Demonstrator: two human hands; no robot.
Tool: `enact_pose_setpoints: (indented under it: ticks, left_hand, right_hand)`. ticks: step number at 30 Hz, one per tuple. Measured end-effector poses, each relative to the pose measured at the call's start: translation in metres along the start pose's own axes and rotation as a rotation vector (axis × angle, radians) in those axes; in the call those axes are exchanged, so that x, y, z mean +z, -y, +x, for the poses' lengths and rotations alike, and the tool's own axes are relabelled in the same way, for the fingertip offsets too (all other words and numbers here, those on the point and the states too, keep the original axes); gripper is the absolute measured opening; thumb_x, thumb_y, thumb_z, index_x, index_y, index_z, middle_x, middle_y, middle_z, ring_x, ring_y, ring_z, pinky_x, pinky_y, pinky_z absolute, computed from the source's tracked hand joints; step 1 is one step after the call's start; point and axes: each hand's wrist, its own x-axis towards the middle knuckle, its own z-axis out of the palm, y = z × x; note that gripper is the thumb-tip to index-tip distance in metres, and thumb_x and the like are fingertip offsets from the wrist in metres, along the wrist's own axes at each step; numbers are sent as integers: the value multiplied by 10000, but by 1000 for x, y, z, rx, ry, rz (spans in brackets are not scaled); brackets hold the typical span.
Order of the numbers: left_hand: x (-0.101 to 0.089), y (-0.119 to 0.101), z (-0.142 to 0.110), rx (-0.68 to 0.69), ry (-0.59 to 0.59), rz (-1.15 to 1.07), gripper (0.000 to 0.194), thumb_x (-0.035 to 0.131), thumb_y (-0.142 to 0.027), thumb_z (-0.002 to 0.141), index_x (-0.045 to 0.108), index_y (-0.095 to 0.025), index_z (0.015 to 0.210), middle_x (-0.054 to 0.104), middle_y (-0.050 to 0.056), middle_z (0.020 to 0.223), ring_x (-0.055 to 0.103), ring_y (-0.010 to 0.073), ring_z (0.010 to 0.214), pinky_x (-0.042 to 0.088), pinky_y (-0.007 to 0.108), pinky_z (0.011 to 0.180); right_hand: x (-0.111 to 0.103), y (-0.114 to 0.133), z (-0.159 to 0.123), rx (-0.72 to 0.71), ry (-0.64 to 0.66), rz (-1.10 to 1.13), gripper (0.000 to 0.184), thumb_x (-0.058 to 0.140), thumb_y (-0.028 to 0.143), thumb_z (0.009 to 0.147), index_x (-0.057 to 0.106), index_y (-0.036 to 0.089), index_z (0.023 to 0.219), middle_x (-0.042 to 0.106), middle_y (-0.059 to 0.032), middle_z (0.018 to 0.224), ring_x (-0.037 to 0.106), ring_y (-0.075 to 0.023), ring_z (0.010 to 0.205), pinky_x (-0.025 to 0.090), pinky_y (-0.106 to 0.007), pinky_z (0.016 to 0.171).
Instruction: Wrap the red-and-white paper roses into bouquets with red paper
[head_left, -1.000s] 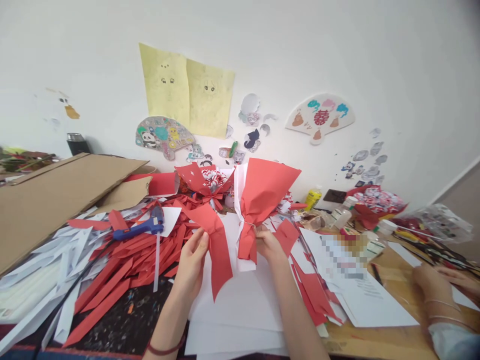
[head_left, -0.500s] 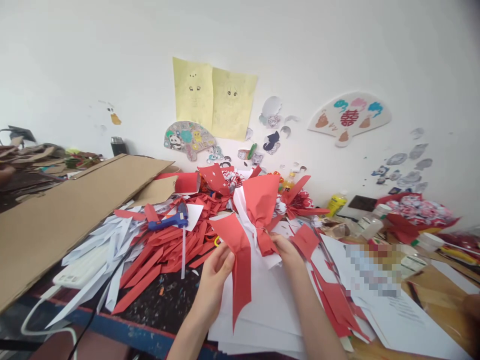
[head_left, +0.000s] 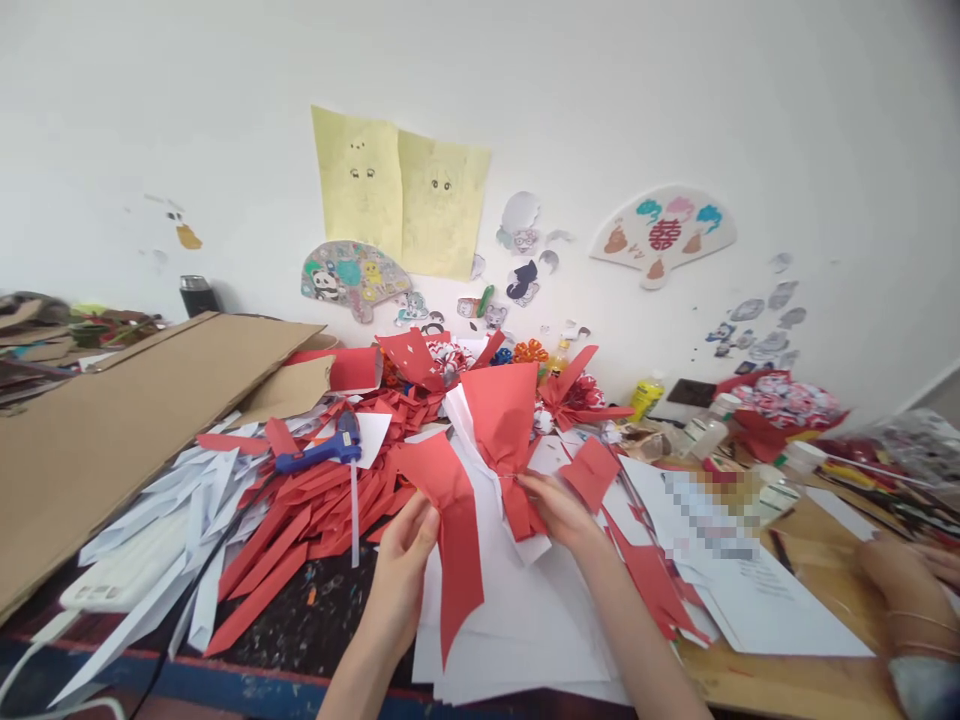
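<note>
Pinched between thumb and fingers of my left hand point(head_left: 409, 540) is a red paper strip point(head_left: 456, 545), hanging down in a bend over white sheets. My right hand point(head_left: 559, 510) grips the gathered neck of a red and white paper wrap point(head_left: 501, 415), which fans out at the top. The strip's upper part lies close to the wrap's left side. Beneath both hands is a stack of white paper point(head_left: 517, 630). Left of them, a blue glue gun point(head_left: 322, 450) with a clear glue stick lies over many folded red strips point(head_left: 330, 510).
White folded strips point(head_left: 206, 490) and a white power strip point(head_left: 127, 575) lie at left beside a large cardboard sheet point(head_left: 135, 400). Finished paper bouquets point(head_left: 577, 390) stand along the wall. A printed sheet point(head_left: 765, 590) and bottles point(head_left: 709, 425) are at right. Another person's arm point(head_left: 907, 600) rests at far right.
The view has turned slightly to the right, so things appear shifted left. Both hands keep their grips on the red strip and the wrap. More of the other person's arm shows at right.
</note>
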Motion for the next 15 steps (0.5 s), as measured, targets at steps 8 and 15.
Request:
enact_pose_setpoints:
  ticks: [8, 15]
  left_hand:
    - [-3, -2, -2, -35, 51, -81, 551, 720, -438, 787, 615, -193, 1269, 653, 135, 1261, 604, 302, 1179, 474, 402, 1010]
    - [-1, -1, -5, -66, 99, -96, 533, 719, -433, 789, 623, -200, 1258, 705, 129, 1157, 645, 295, 1115, 497, 391, 972]
  right_hand:
    - [2, 0, -48, -535, -565, -695, 590, 641, 384, 800, 500, 229, 1351, 611, -101, 1151, 587, -277, 1053, 433, -468, 990]
    - [68, -11, -102, -396, -195, -528, 472, 594, 492, 883, 554, 283, 1304, 611, -88, 1181, 606, -243, 1048, 509, -358, 902]
